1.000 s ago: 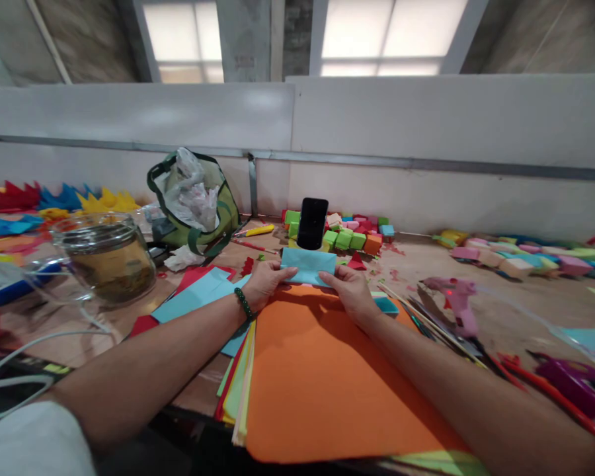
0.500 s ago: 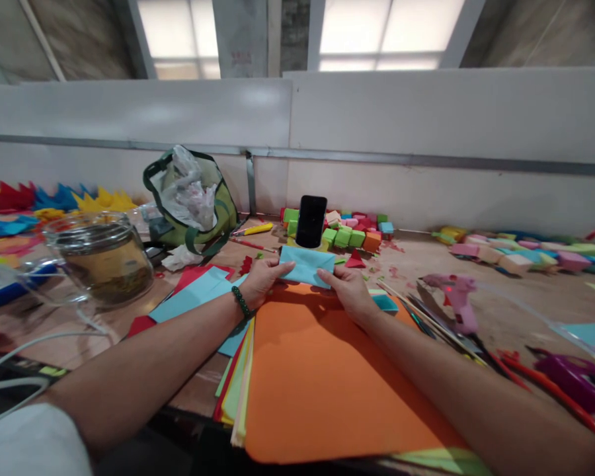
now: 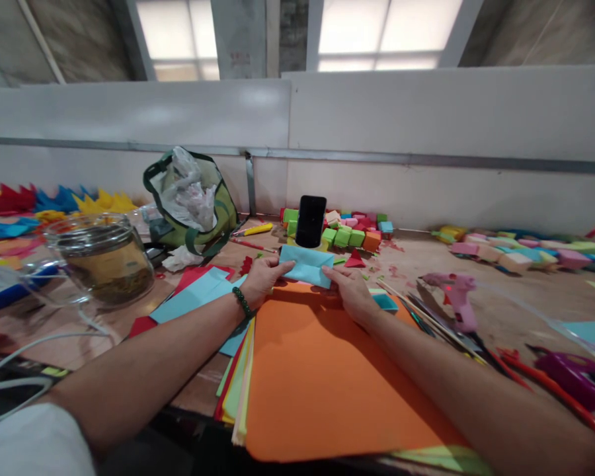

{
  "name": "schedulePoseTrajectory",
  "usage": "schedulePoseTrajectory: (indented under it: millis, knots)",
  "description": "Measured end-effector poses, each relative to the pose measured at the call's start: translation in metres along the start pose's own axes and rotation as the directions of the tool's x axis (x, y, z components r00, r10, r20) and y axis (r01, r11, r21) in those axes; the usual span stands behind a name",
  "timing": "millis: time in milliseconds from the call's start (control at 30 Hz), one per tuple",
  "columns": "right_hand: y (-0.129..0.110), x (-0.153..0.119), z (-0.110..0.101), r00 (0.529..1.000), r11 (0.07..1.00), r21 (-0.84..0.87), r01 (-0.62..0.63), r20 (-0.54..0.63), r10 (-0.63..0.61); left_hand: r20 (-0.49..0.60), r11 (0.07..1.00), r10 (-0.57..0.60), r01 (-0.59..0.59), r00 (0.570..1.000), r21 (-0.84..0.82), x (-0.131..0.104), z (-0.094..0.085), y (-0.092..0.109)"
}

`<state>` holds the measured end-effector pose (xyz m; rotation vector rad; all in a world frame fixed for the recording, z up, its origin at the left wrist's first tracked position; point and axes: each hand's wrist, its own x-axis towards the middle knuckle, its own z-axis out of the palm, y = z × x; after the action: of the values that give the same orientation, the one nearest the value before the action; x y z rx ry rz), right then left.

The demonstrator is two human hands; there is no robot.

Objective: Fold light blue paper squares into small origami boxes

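Observation:
Between my hands is a folded piece of light blue paper point(image 3: 306, 264), held above the far end of an orange sheet point(image 3: 327, 383). My left hand point(image 3: 264, 280) pinches its left end, thumb on top. At the right end, my right hand point(image 3: 350, 288) grips the lower corner between thumb and fingers. Beneath the orange sheet lies a stack of coloured sheets point(image 3: 238, 390). Just right of my right hand sits a small teal folded paper piece point(image 3: 385, 302). Loose light blue paper point(image 3: 193, 294) lies left of my left hand, over red paper.
A black phone point(image 3: 311, 221) stands upright in front of coloured paper cubes point(image 3: 350, 237). On the right are a pink glue gun point(image 3: 453, 297) and a purple tool point(image 3: 570, 377). A glass teapot point(image 3: 104, 261) and a green bag point(image 3: 223, 211) stand left; a yellow cutter point(image 3: 258, 229) lies behind.
The fingers of my right hand have shifted slightly on the right end of the blue paper, with the thumb nearer its edge. My left hand stays in place.

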<state>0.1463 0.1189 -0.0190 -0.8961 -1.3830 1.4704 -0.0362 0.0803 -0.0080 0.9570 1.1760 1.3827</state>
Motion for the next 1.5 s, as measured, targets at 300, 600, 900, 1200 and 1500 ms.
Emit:
schedulePoseTrajectory:
  millis: [300,600,900,1200,1500]
  knots:
    - [0.0016,0.0009,-0.0006,0.999,0.999,0.011,0.051,-0.006,-0.051,0.064,0.992,-0.115,0.117,0.991,-0.036,-0.0048,0.004,0.0042]
    - [0.0024,-0.0003,0.0005,0.999,0.998,0.056,0.028,0.025,-0.03,0.061,0.997,-0.068,0.07,0.996,-0.024,-0.0056,0.0048,0.003]
    - [0.0036,0.0014,0.0019,0.999,0.999,0.044,0.0,0.037,-0.001,0.041,0.999,-0.051,0.051,0.998,-0.016,0.0001,0.0014,-0.0009]
    - [0.0018,0.0011,0.0005,1.0,0.999,0.031,-0.011,-0.006,0.012,0.09,0.991,-0.092,0.1,0.992,-0.085,-0.0007,-0.0026,-0.0006]
    - [0.003,0.0017,0.0005,1.0,0.997,0.071,0.012,-0.012,-0.011,0.051,0.997,-0.068,0.07,0.996,-0.036,-0.0013,0.001,0.0023]
